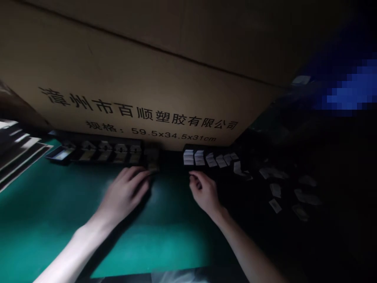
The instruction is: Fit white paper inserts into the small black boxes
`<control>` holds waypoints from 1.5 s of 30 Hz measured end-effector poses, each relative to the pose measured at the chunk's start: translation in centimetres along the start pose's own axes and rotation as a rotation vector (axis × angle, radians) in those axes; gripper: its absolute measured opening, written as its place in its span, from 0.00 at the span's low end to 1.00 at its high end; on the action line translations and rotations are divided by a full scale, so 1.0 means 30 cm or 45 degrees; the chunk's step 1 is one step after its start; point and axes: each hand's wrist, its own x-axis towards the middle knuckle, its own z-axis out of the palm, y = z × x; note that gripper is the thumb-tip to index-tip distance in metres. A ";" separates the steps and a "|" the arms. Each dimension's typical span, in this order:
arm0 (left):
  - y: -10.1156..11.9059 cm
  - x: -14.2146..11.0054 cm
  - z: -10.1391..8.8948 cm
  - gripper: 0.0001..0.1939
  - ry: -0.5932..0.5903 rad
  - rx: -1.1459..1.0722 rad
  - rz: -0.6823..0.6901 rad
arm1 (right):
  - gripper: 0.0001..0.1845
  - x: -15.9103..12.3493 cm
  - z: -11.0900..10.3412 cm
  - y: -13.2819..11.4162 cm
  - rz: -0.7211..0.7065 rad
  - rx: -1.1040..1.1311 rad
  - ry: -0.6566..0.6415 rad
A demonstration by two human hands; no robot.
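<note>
Reaching: both hands up at the trays, low over the mats, nothing lifted that I can see.
Far L: dark sheets (17, 151) fanned over edge of green mat (44, 224).
L row: small shallow tray (60, 154), then dark holders (103, 156), pale pieces in each slot, approx five.
L hand (126, 192): fingers half curled, tips at dark block (152, 162) on row's R end; can't tell if gripping.
R hand (204, 192): thumb + index pinched, rest curled; can't tell if a slip's between them.
Stacked so far: white slips (189, 157) in first slots of dark tray (188, 147), more fanned along it.
Still loose: scattered slips (275, 190) on dark mat (338, 239), far R.
Behind all: printed carton (147, 74).
</note>
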 end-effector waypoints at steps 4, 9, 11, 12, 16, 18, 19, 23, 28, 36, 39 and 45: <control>-0.155 -0.096 -0.144 0.27 0.113 0.189 -0.528 | 0.16 0.001 0.082 -0.067 -0.330 -0.091 -0.281; -0.335 -0.147 -0.218 0.42 0.072 0.335 -0.819 | 0.24 0.074 0.181 -0.156 -0.388 -0.245 -0.496; -0.372 -0.153 -0.205 0.46 -0.065 0.311 -0.946 | 0.27 0.095 0.205 -0.170 -0.324 -0.281 -0.545; -0.382 -0.154 -0.195 0.47 -0.126 0.299 -0.985 | 0.28 0.102 0.214 -0.173 -0.292 -0.297 -0.559; -0.380 -0.147 -0.168 0.46 -0.210 0.332 -0.977 | 0.31 0.118 0.240 -0.174 -0.251 -0.364 -0.580; -0.371 -0.142 -0.169 0.46 -0.195 0.342 -0.968 | 0.31 0.127 0.252 -0.174 -0.252 -0.404 -0.569; -0.365 -0.140 -0.172 0.46 -0.189 0.340 -0.966 | 0.30 0.132 0.258 -0.174 -0.250 -0.424 -0.563; -0.338 -0.137 -0.192 0.45 -0.222 0.285 -0.922 | 0.23 0.159 0.283 -0.182 -0.236 -0.479 -0.539; -0.313 -0.135 -0.200 0.43 -0.190 0.275 -0.972 | 0.27 0.193 0.320 -0.191 -0.211 -0.478 -0.525; -0.302 -0.121 -0.204 0.42 -0.238 0.325 -0.944 | 0.18 0.220 0.362 -0.190 -0.157 -0.458 -0.477; -0.286 -0.114 -0.209 0.43 -0.242 0.305 -0.959 | 0.18 0.222 0.364 -0.189 -0.166 -0.458 -0.475; -0.311 -0.133 -0.197 0.39 -0.175 0.339 -0.913 | 0.20 0.220 0.369 -0.182 -0.198 -0.452 -0.468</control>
